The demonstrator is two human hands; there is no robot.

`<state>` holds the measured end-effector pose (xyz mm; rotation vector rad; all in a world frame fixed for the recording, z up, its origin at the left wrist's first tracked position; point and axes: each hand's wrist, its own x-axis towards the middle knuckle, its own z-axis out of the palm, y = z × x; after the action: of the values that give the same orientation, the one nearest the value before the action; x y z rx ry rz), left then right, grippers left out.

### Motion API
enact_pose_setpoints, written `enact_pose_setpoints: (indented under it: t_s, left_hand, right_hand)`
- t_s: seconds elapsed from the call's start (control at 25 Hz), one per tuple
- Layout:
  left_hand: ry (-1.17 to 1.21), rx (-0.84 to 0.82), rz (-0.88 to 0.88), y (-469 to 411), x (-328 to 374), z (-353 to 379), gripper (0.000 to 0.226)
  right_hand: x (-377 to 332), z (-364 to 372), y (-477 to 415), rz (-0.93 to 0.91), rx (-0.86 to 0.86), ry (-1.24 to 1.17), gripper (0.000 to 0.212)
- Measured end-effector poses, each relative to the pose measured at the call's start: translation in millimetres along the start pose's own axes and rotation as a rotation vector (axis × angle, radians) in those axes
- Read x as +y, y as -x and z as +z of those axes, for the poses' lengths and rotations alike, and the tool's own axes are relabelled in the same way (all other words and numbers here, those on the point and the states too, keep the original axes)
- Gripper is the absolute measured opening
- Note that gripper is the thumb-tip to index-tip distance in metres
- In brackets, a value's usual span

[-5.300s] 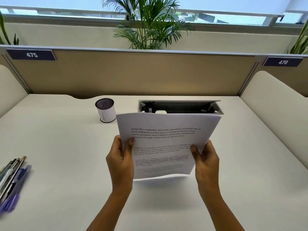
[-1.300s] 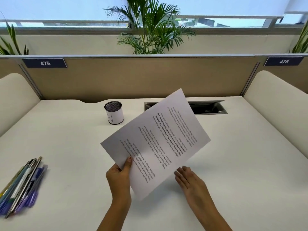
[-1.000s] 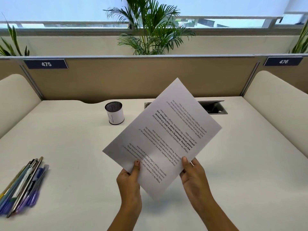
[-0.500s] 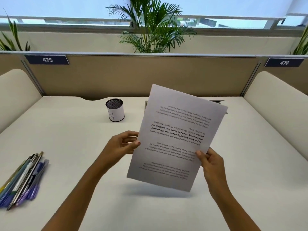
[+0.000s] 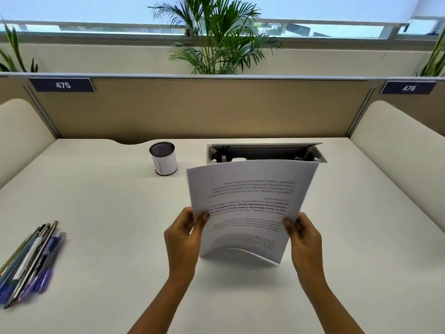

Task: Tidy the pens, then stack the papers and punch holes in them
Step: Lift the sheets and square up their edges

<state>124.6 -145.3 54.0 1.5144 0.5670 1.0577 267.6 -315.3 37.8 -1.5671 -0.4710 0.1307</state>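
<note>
I hold a thin stack of printed papers [image 5: 250, 203] upright at the middle of the white desk [image 5: 108, 213], with the text upside down. The lower edge bows and rests on or just above the desk. My left hand [image 5: 184, 237] grips the left edge and my right hand [image 5: 303, 239] grips the right edge, thumbs on the front. A bundle of several pens [image 5: 31, 259] lies at the desk's left edge. A white mesh pen cup [image 5: 163, 159] stands upright at the back, left of the papers.
An open cable tray [image 5: 265, 153] is sunk into the desk behind the papers. Beige partitions [image 5: 204, 109] close the back and cushioned side panels flank both sides. A potted palm [image 5: 216, 37] stands beyond the partition.
The papers were turned round in my hands, from text upright to upside down, and now stand square. My left hand has come back onto the left edge.
</note>
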Motion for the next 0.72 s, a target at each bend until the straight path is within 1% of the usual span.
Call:
enact_pose_setpoints:
  t_s: [0.08, 0.2, 0.28, 0.4, 0.6, 0.72]
  left_hand:
    - [-0.004, 0.024, -0.026, 4.0, -3.0, -0.4, 0.011]
    - [0.015, 0.052, -0.020, 5.4, -1.7, 0.6, 0.017]
    - [0.038, 0.070, -0.020, 6.9, -1.3, 1.0, 0.014]
    - [0.043, 0.083, -0.047, 12.3, -4.6, 1.3, 0.004]
    - [0.040, 0.123, -0.060, 17.7, -9.1, 3.0, 0.004]
    - [0.030, 0.134, -0.080, 22.9, -15.1, 1.7, 0.004]
  right_hand:
    - [4.2, -0.8, 2.8, 0.007, -0.018, 0.007, 0.016]
    - [2.9, -1.8, 1.3, -0.024, -0.002, -0.009, 0.019]
    - [2.6, -2.0, 2.5, -0.042, -0.007, -0.027, 0.018]
    - [7.6, -0.4, 8.5, -0.007, -0.024, -0.035, 0.011]
    - [10.1, 0.2, 11.2, 0.004, 0.011, -0.029, 0.012]
    - [15.1, 0.9, 15.8, 0.033, 0.001, -0.020, 0.012]
